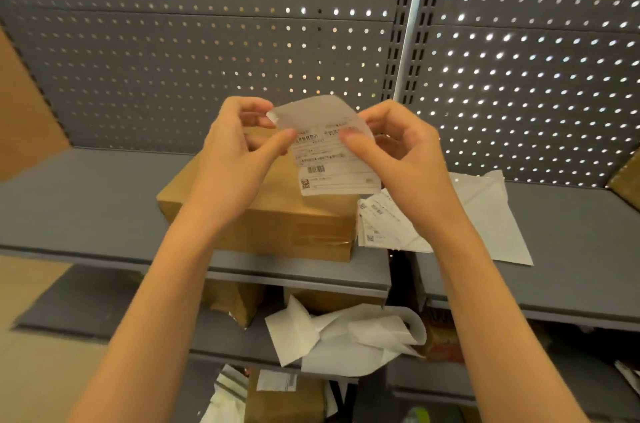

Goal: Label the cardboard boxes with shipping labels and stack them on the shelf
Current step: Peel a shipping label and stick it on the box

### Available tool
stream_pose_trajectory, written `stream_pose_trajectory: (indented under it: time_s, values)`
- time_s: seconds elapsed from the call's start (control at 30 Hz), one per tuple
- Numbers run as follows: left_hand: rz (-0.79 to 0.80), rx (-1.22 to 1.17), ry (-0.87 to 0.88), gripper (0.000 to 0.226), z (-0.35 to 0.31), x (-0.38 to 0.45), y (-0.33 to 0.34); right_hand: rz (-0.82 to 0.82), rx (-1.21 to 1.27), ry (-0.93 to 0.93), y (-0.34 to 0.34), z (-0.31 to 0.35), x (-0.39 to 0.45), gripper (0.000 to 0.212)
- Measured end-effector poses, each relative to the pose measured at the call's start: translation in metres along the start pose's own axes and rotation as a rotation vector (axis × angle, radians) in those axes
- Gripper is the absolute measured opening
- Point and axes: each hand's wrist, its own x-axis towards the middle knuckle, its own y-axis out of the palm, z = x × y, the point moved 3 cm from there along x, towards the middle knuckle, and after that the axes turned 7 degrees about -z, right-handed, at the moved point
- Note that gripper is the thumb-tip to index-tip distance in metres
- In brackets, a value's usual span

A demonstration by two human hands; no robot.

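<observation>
Label (334, 159) hangs in the air between both hands, above a box (277, 214) on the grey shelf (86, 200). Its printed face, with lines of text, a barcode and a small square code, looks toward the camera. A pale backing sheet (311, 110) curls up and away behind its top edge.

Left hand (239, 152) has its thumb on the label's upper left corner, with the fingers (249, 110) closed on the backing sheet's left edge. Right hand (401, 148) pinches the label's upper right corner, thumb in front and fingers behind the paper.

Box lies flat on the shelf, its front edge near the shelf's lip, with clear tape along its lower front. Just right of the box lie more labels (377, 221) in a loose pile, touching a white sheet (491, 214) that spreads over the neighbouring shelf.

Below, on a lower shelf, crumpled backing paper (346, 332) lies in front of other brown boxes (235, 304). Behind everything stands a grey perforated panel (207, 41), light showing through its holes.
</observation>
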Motion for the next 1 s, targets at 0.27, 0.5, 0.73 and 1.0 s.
stream_pose_trajectory:
  time_s: [0.27,0.5,0.73,1.0]
  values:
    - [-0.104,-0.03,-0.167,0.035,0.001,-0.021,-0.022,0.059,0.099,0.088,0.013,0.006,-0.016,0.004]
    - [-0.157,0.032,-0.295,0.034,0.026,-0.019,-0.033,0.028,0.141,0.139,0.029,0.006,-0.017,0.006]
    - [0.054,-0.176,-0.333,0.015,0.036,0.01,-0.031,-0.011,0.145,0.232,0.043,-0.002,0.011,0.009]
    - [0.089,-0.235,-0.334,0.014,0.053,0.05,-0.035,-0.161,0.125,0.364,0.056,-0.033,0.04,0.012]
